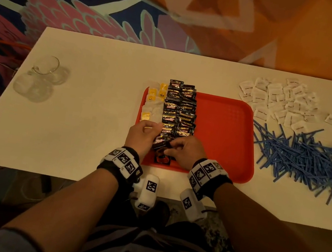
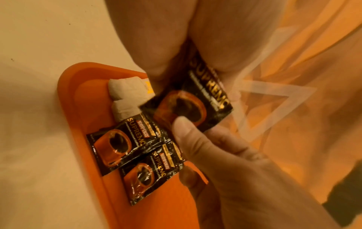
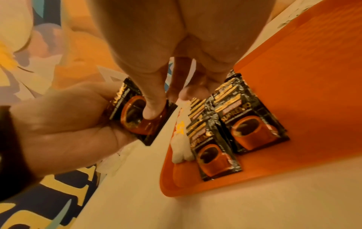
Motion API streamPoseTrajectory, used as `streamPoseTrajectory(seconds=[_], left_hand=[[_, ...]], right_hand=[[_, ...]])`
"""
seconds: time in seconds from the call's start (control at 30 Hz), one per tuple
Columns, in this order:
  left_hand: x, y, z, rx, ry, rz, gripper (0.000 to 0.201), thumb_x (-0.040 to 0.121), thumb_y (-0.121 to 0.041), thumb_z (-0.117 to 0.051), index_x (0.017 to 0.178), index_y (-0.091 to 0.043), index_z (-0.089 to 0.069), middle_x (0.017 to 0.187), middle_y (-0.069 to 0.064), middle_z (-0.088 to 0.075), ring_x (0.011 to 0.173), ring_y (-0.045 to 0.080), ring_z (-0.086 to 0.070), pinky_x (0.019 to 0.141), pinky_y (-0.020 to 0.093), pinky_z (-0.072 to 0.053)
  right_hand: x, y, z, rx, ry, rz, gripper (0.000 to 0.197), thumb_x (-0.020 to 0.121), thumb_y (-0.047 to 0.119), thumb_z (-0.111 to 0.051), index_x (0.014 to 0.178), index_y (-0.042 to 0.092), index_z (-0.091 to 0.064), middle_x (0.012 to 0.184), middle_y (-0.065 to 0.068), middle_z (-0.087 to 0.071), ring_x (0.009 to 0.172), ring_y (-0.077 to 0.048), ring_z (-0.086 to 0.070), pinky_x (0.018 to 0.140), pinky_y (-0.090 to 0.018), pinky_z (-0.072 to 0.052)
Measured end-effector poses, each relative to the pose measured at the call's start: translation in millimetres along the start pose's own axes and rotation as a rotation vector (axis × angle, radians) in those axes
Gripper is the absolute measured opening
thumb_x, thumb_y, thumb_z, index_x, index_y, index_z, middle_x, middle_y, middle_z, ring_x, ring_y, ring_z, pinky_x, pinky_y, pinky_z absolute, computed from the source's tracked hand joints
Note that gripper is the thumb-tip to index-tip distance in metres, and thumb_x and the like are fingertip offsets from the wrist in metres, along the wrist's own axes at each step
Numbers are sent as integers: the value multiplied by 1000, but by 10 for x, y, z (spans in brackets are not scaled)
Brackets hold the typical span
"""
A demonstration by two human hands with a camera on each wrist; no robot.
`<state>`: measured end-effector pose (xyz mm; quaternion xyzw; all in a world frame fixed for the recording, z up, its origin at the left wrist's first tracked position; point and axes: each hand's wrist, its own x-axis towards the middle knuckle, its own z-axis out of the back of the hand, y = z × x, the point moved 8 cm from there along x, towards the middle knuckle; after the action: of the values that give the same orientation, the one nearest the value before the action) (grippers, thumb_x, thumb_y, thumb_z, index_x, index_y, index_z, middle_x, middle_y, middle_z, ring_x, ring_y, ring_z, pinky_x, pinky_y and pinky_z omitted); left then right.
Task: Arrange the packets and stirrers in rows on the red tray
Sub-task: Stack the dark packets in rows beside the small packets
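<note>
The red tray lies mid-table. Down its left side run a row of white and yellow tea bags and two rows of black coffee packets. At the tray's near left corner my left hand grips a small stack of black coffee packets, the top one seen close in the left wrist view. My right hand pinches that stack's lower end, its thumb pressing the printed cup. Below the hands, the nearest laid packets lie flat side by side.
A heap of white sugar packets lies at the table's back right, with a pile of blue stirrers in front of it. Clear glasses stand at the left. The tray's right half is bare red.
</note>
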<state>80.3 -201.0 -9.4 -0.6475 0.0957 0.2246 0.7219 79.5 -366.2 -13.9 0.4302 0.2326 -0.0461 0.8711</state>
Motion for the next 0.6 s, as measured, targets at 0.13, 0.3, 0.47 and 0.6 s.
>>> streamPoseTrajectory(seconds=[0.13, 0.3, 0.47, 0.6], left_hand=[[111, 236, 76, 133, -85, 109, 23, 84, -43, -67, 82, -20, -68, 90, 5, -73, 92, 29, -69, 90, 44, -56], [120, 368, 76, 485, -117, 78, 14, 90, -30, -70, 92, -17, -65, 95, -1, -65, 87, 16, -58, 77, 23, -44], [123, 473, 24, 593, -101, 73, 23, 88, -32, -73, 100, -17, -61, 98, 0, -66, 89, 16, -58, 75, 23, -41], [127, 525, -6, 641, -83, 62, 34, 87, -29, -75, 114, -13, -61, 98, 2, -68, 97, 20, -63, 79, 25, -44]], right_hand=[[13, -531, 58, -46, 14, -179, 21, 84, 24, -74, 104, 15, -72, 87, 5, -66, 71, -6, -55, 56, -17, -40], [6, -845, 68, -158, 8, -266, 19, 84, 22, -74, 83, 19, -56, 80, 5, -59, 68, -8, -54, 56, -18, -43], [39, -925, 1, -44, -37, -302, 25, 81, 14, -77, 80, 18, -52, 76, 2, -59, 65, -10, -55, 51, -19, -42], [94, -960, -39, -37, -51, -318, 25, 80, 17, -79, 84, 18, -54, 79, 3, -61, 66, -8, -58, 45, -12, -39]])
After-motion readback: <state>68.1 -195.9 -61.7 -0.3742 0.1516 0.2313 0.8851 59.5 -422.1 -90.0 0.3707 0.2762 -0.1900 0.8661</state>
